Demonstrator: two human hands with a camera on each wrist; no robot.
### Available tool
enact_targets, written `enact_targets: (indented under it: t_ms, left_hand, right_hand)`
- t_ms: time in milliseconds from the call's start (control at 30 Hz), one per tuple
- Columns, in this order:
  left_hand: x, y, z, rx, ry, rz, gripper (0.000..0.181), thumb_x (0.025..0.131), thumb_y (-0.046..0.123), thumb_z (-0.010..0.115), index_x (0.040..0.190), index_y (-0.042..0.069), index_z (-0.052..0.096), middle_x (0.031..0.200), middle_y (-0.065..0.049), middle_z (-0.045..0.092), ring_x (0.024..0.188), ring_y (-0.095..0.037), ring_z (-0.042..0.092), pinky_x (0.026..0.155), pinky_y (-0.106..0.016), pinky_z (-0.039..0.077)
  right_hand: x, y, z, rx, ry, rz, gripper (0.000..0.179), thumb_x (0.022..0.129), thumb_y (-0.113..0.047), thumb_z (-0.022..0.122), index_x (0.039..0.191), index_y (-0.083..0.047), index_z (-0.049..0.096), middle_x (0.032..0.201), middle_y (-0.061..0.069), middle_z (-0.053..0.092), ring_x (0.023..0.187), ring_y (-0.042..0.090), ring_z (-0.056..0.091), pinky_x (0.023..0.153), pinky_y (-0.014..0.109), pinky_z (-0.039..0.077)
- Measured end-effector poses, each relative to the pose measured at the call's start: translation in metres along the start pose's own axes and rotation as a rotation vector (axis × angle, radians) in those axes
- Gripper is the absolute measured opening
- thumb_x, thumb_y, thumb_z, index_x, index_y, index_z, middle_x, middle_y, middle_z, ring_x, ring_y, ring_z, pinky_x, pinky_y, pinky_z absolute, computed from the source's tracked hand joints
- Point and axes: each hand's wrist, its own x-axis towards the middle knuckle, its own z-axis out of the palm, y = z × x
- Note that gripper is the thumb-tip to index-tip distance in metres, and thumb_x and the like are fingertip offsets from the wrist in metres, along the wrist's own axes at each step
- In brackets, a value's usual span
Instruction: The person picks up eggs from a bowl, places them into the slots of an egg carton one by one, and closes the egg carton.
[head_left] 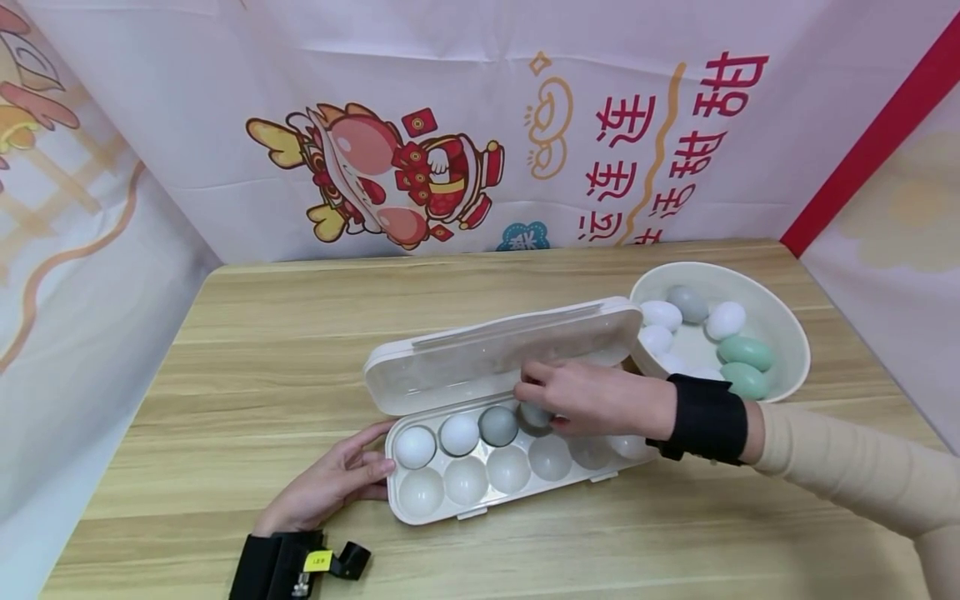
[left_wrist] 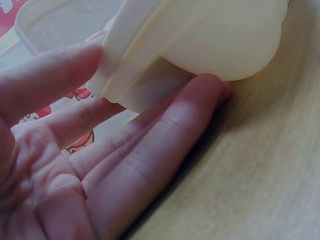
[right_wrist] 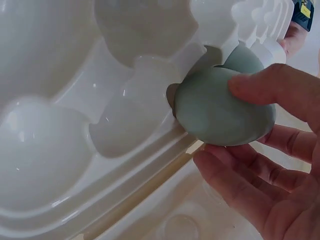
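Observation:
A white plastic egg box (head_left: pixel 480 492) lies on the table with its hinged lid (head_left: pixel 495 354) tilted up behind it. My right hand (head_left: pixel 581 396) pinches a grey egg (right_wrist: pixel 225 107) between thumb and fingers, at the fourth cup of the back row. In the right wrist view the egg is partly over its cup, lying at a slant. Two white eggs (head_left: pixel 437 442) and another grey egg (head_left: pixel 498 426) sit in the back row to its left. My left hand (head_left: pixel 330 483) holds the box's left end, thumb on the rim and fingers along the side (left_wrist: pixel 155 145).
A cream oval bowl (head_left: pixel 797 350) stands behind the right forearm with white, grey and green eggs (head_left: pixel 746 353) in it. The lid's right end is right at the bowl. A printed cloth (head_left: pixel 450 50) hangs along the table's back edge. Wooden tabletop (head_left: pixel 262 358) surrounds the box.

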Motion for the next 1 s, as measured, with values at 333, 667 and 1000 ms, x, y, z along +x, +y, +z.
enact_targets:
  t_ms: [333, 667, 1000]
  left_hand:
    - [0.0005, -0.0006, 0.0001, -0.005, -0.008, 0.010, 0.056, 0.095, -0.003, 0.040, 0.141, -0.008, 0.009, 0.102, -0.003, 0.069, 0.093, -0.020, 0.064, 0.081, -0.035, 0.055]
    - [-0.0002, -0.0003, 0.0003, -0.002, -0.002, 0.007, 0.057, 0.095, -0.002, 0.041, 0.141, -0.008, 0.009, 0.102, -0.003, 0.069, 0.093, -0.021, 0.064, 0.081, -0.036, 0.055]
    - [0.0003, 0.0002, -0.0009, 0.006, -0.002, 0.006, 0.056, 0.095, -0.002, 0.041, 0.141, -0.008, 0.010, 0.104, -0.004, 0.068, 0.094, -0.021, 0.064, 0.081, -0.036, 0.055]
  right_hand:
    - [0.0008, -0.0038, 0.0039, -0.034, -0.062, 0.029, 0.036, 0.077, -0.012, 0.071, 0.110, -0.010, 0.058, 0.104, 0.006, 0.060, 0.088, 0.018, 0.054, 0.073, 0.030, 0.054]
    - [0.0017, -0.0047, 0.0097, -0.116, -0.047, 0.007, 0.029, 0.080, -0.008, 0.066, 0.108, -0.012, 0.061, 0.107, 0.003, 0.065, 0.094, 0.019, 0.056, 0.081, 0.035, 0.053]
    - [0.0005, -0.0049, 0.0077, -0.098, -0.034, 0.014, 0.030, 0.081, -0.009, 0.066, 0.109, -0.013, 0.060, 0.108, 0.004, 0.065, 0.095, 0.019, 0.056, 0.081, 0.036, 0.053]
